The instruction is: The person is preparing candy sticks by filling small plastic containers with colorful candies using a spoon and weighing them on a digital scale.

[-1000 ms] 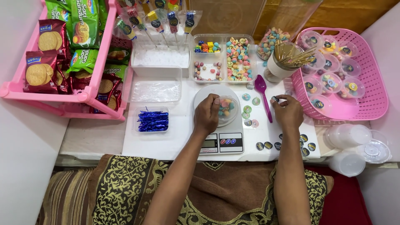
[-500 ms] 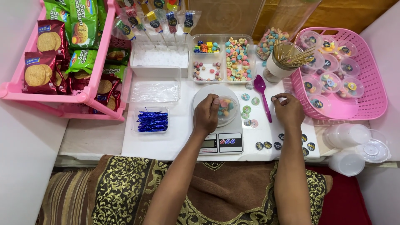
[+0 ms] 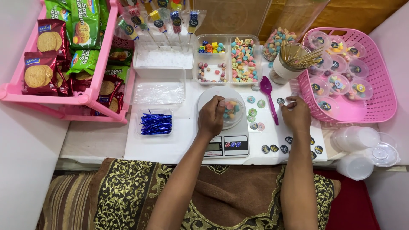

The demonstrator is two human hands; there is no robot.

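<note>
- While the left hand [image 3: 211,117] rests over a small clear plastic cup [image 3: 232,111] on the round white platform of a kitchen scale [image 3: 225,145], its fingers curl loosely around the cup's near rim; whether they actually pinch it cannot be told from above.
- That cup holds a shallow heap of pastel candies and sits at the centre of the white board, just in front of the divided candy tray [image 3: 230,59].
- It should handle as very light, thin-walled and a little springy (the sort that dents if squeezed), so a soft hold at the rim or two opposite sides looks safest; its smooth sides may be slippery, and tilting would let the hard, round sweets roll out.
- The right hand [image 3: 296,115] lies palm down beside a pink basket [image 3: 381,110], fingertips drawn together near a small dark round sticker [image 3: 280,101]; whether anything is pinched between them cannot be told.
- More stickers are scattered flat on the board: thin, glossy, probably fiddly to lift.
- A purple plastic spoon [image 3: 268,96] lies between the hands, rigid and smooth.
- Left of the scale, a clear box holds metallic blue twist ties [image 3: 156,123], crinkled and bendable.
- A paper cup of thin wooden sticks [image 3: 294,61] stands upright by the basket, which holds lidded, filled cups.
</note>
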